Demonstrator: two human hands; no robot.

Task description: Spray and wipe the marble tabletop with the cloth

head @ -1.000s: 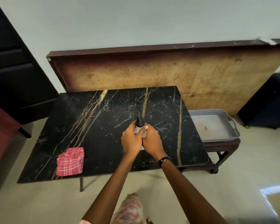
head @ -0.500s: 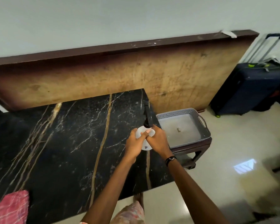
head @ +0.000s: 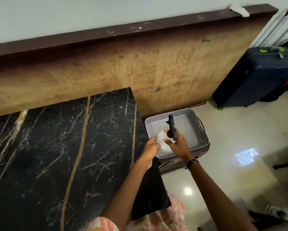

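Head camera looked down on both hands meeting at a spray bottle [head: 163, 141] a little right of the frame's centre. The right hand [head: 178, 145] had its fingers curled round the bottle's neck just under the black spray head [head: 172, 127], clamped firmly on it. The left hand [head: 151, 149] lay against the white rounded body from the left, fingers loosely bent along it; whether it was truly gripping or only steadying I could not tell. Much of the bottle was hidden behind the two hands, so only part of the pale body and the dark top showed.

The bottle hung over the near left part of a grey perforated basket [head: 200, 125], which sat on a dark low stool [head: 176, 164] just beside the right edge of the marble tabletop [head: 65, 147]. That tabletop, black with gold and white veins, filled the lower left of the frame and was cut off at the left and bottom edges. No cloth showed on the part of it in view.

Behind it, across the upper frame, leaned a large wooden board [head: 140, 69] against the wall. A dark blue suitcase [head: 256, 77] stood at the right edge, partly cut off. A black wristband [head: 192, 161] circled the right wrist.
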